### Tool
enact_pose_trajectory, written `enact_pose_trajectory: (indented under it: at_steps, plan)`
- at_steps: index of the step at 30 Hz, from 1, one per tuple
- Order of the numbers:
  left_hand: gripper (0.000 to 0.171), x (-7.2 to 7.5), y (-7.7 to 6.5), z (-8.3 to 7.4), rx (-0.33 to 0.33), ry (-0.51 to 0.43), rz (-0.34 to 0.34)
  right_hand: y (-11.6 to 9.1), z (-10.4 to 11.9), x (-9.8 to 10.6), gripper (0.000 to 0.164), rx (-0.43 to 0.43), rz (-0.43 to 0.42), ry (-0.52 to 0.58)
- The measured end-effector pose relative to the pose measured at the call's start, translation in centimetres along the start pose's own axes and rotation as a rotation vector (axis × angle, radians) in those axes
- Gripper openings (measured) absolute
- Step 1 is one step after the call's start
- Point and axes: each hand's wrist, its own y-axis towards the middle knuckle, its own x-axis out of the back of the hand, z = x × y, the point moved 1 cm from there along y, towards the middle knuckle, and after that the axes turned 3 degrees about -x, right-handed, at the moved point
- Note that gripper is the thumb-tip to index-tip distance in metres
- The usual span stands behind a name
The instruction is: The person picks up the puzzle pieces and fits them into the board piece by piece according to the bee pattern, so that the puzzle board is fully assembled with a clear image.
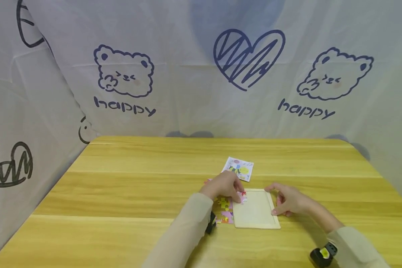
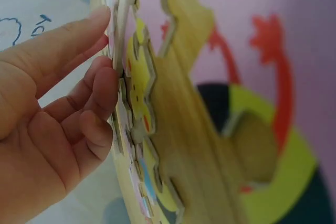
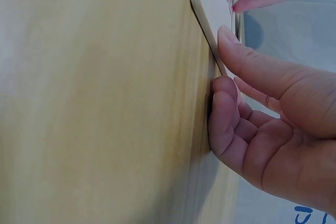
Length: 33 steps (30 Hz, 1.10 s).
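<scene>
My left hand (image 1: 223, 184) reaches over the upper left corner of a pale wooden puzzle tray (image 1: 256, 211). Its thumb and fingertips pinch a pink puzzle piece (image 1: 243, 198) with red marks, close over the tray's corner. At the tray's right side, my right hand (image 1: 293, 200) grips the rim. In the right wrist view the thumb (image 3: 229, 43) lies along the tray's edge, with the other fingers curled beside it. Loose puzzle pieces (image 1: 224, 203), pink and yellow, lie left of the tray, partly hidden by the left hand and forearm.
Behind the tray lies a picture card (image 1: 244, 172) with a yellow bee, its lower left overlapped by the left hand. The wooden table (image 1: 120, 186) reaches back to a pale printed curtain (image 1: 184, 82). A dark device (image 1: 322, 256) is strapped on the right wrist.
</scene>
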Motion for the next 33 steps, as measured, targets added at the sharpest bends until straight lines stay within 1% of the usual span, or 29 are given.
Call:
enact_pose_trajectory:
  at_steps: [3, 6, 8, 14, 21, 27, 30, 33]
  plan:
    - [0.017, 0.0, 0.2, -0.3, -0.01, 0.059, 0.004, 0.0, 0.0, 0.1, 0.066, 0.002, 0.005, 0.002]
    - [0.015, 0.0, 0.1, -0.3, -0.027, 0.147, -0.009, 0.0, -0.1, -0.1, 0.066, -0.013, 0.005, 0.014]
    - [0.014, 0.0, 0.1, -0.3, -0.037, 0.185, -0.021, 0.1, 0.0, -0.1, 0.066, -0.014, 0.005, 0.019]
    - [0.011, 0.1, 0.2, -0.2, -0.045, 0.259, -0.027, 0.0, 0.1, -0.1, 0.064, -0.014, 0.022, 0.027]
    - [0.012, 0.3, 0.1, -0.2, -0.022, 0.252, -0.034, 0.0, 0.2, 0.0, 0.065, -0.023, 0.027, 0.023]
    - [0.012, 0.6, -0.1, -0.2, -0.052, 0.294, -0.031, 0.0, 0.3, 0.0, 0.066, -0.013, 0.029, 0.023]
    - [0.011, 1.0, -0.2, 0.1, -0.062, 0.294, -0.033, 0.0, 0.4, -0.1, 0.066, -0.009, 0.026, 0.022]
    - [0.009, 1.5, -0.5, 0.4, -0.072, 0.269, -0.061, 0.0, 0.4, -0.1, 0.066, -0.004, 0.023, 0.021]
